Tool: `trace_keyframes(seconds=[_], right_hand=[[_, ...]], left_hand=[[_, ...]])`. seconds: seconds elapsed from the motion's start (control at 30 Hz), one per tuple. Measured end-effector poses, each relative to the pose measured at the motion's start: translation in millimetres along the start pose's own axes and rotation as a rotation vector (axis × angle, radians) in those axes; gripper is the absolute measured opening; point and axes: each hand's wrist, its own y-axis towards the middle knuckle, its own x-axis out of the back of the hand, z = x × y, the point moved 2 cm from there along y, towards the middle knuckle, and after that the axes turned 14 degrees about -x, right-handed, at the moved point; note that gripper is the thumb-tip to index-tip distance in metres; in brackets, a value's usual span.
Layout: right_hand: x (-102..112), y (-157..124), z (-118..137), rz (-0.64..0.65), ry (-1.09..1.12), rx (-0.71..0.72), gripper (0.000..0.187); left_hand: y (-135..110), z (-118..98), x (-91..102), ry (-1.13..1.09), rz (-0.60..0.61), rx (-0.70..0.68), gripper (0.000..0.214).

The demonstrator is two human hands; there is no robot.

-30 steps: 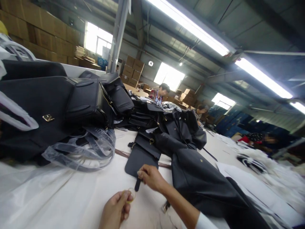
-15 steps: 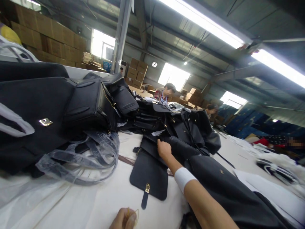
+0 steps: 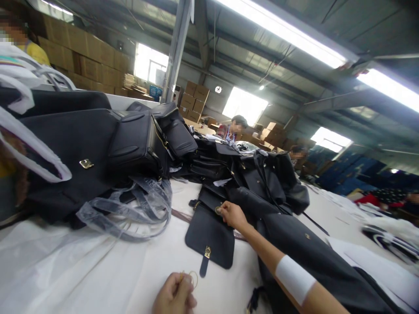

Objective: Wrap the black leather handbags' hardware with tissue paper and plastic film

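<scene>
My right hand (image 3: 231,215) reaches forward over a black leather bag (image 3: 209,231) lying flat on the white table cover (image 3: 98,270). Its fingers pinch a small gold ring at the top of the bag's flap. The flap ends in a strap with a gold clasp (image 3: 207,252). At the bottom edge my left hand (image 3: 175,295) is closed on a thin yellowish rubber band (image 3: 191,276). A white band wraps my right forearm.
Several black bags (image 3: 131,144) are piled at left and centre, with clear plastic wrapping (image 3: 131,211) in front. More dark bags (image 3: 294,248) lie along the right. Other people work at the far end and at upper left. Cardboard boxes (image 3: 81,65) line the back wall.
My right hand left the flap strap, reached up to the bag's top, then drew back slightly onto the gold ring. My left hand stays low with the band.
</scene>
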Motion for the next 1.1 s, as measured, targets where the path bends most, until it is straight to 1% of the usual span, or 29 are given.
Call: trace_keyframes(seconds=[0.1,0.2,0.27,0.3,0.33,0.4,0.5,0.57,0.67,0.83,0.97,1.1], right_hand=[[-12.7,-56.2,-0.5,0.261,0.176,0.030,0.017],[-29.4,-111.4,2.2,0.499,0.308,0.044,0.021],[-40.7,-137.5,3.9,0.609,0.371,0.044,0.024],[-45.9,-146.0,4.2,0.641,0.395,0.040,0.026],[-50.7,-151.5,4.0,0.656,0.415,0.034,0.026],[-57.9,-155.1,2.3,0.644,0.444,0.016,0.024],[-62.3,-151.5,-1.7,0.570,0.468,-0.017,0.018],[-63.0,-149.0,-3.7,0.533,0.476,-0.035,0.017],[-64.7,-147.8,-4.7,0.520,0.484,-0.054,0.018],[-68.8,-149.2,-4.9,0.540,0.491,-0.078,0.016],[-71.0,-153.0,-8.5,0.568,0.496,-0.067,0.018],[-73.0,-159.0,-13.8,0.584,0.468,-0.060,0.015]], left_hand=[[-8.7,-15.4,-4.2,-0.095,-0.014,-0.001,0.039],[-17.3,-28.0,-7.2,-0.168,-0.039,-0.009,0.032],[-21.0,-31.6,-9.3,-0.229,-0.023,0.007,0.031],[-22.2,-32.5,-10.2,-0.258,-0.011,0.015,0.031],[-23.0,-33.2,-11.1,-0.288,0.004,0.017,0.031],[-24.1,-34.9,-12.7,-0.359,0.037,0.014,0.032],[-25.3,-38.1,-14.5,-0.465,0.068,0.042,0.037],[-25.9,-40.2,-15.0,-0.491,0.077,0.054,0.035],[-25.5,-41.6,-14.9,-0.478,0.093,0.044,0.026],[-23.5,-38.6,-12.5,-0.439,0.104,0.017,0.021],[-23.0,-34.2,-8.8,-0.394,0.064,0.015,0.020],[-22.8,-30.8,-8.3,-0.410,0.050,0.013,0.020]])
